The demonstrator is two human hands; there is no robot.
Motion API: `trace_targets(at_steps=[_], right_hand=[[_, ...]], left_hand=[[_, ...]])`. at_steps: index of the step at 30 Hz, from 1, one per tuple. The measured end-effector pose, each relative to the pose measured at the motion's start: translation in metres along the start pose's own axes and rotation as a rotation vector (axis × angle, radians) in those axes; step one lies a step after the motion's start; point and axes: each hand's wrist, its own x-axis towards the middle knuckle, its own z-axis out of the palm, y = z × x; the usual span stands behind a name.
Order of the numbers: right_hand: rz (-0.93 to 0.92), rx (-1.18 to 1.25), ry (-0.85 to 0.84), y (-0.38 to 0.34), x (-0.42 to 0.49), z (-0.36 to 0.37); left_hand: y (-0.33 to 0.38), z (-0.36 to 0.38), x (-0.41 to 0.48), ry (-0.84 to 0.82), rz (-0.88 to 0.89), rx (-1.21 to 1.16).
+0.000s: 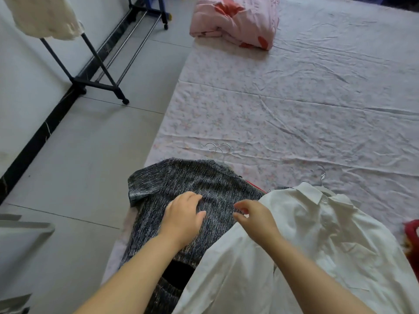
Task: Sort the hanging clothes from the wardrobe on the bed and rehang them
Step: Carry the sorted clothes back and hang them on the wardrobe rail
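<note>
A dark grey knitted top point(192, 184) lies flat at the near left corner of the bed point(294, 109), on metal hangers whose hooks point(217, 148) stick out beyond its collar. My left hand point(183, 218) rests on its chest, fingers relaxed. Beside it on the right lies a white collared shirt point(317, 234) on its own hanger point(320, 174). My right hand point(254, 216) hovers over the seam between the two garments, fingers loosely curled, holding nothing. A red edge point(256, 186) of another garment peeks out under the grey top.
A dark wheeled clothes rack point(99, 64) stands by the wall at the left, with a cream garment point(43, 17) hanging on it. A folded pink quilt point(235, 21) lies at the bed's far end. Something red point(412, 232) is at the right edge. Grey tiled floor point(79, 166) runs along the bed.
</note>
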Motion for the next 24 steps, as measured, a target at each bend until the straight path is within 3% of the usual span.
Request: trace_targets(at_steps=[14, 22, 24], right_hand=[[0.100, 0.039, 0.045, -0.010, 0.219, 0.034], [0.143, -0.007, 0.040, -0.023, 0.247, 0.049], [0.186, 0.077, 0.034, -0.026, 0.250, 0.049]], left_hand=[[-0.053, 0.050, 0.100, 0.064, 0.040, -0.041], [-0.063, 0.061, 0.107, 0.089, 0.026, -0.098], [-0.061, 0.059, 0.107, 0.094, 0.031, -0.118]])
